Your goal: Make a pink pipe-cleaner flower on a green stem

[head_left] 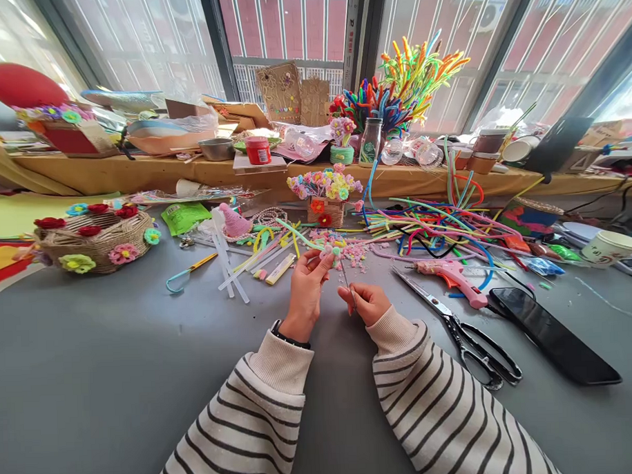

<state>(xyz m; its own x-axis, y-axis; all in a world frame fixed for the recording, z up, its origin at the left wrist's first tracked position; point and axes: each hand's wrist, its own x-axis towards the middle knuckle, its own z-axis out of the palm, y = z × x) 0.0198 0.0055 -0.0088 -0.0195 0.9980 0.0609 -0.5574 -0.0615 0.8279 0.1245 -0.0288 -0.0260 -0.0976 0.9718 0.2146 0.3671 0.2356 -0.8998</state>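
Note:
Between the fingertips of my left hand is a small fuzzy pipe-cleaner piece in pale pink and mint. A light green pipe-cleaner stem runs up and left from behind those fingers. My right hand is closed around a thin, pointed metal tool; whether it is scissors or tweezers I cannot make out. Its tip reaches up to the fuzzy piece. Pink and mint fluff clippings lie scattered just beyond my hands.
Large black-handled scissors, a pink glue gun and a phone lie to the right. Colourful pipe cleaners are heaped behind. Glue sticks, a crochet hook and a flower-trimmed basket are left; a small flower basket stands ahead.

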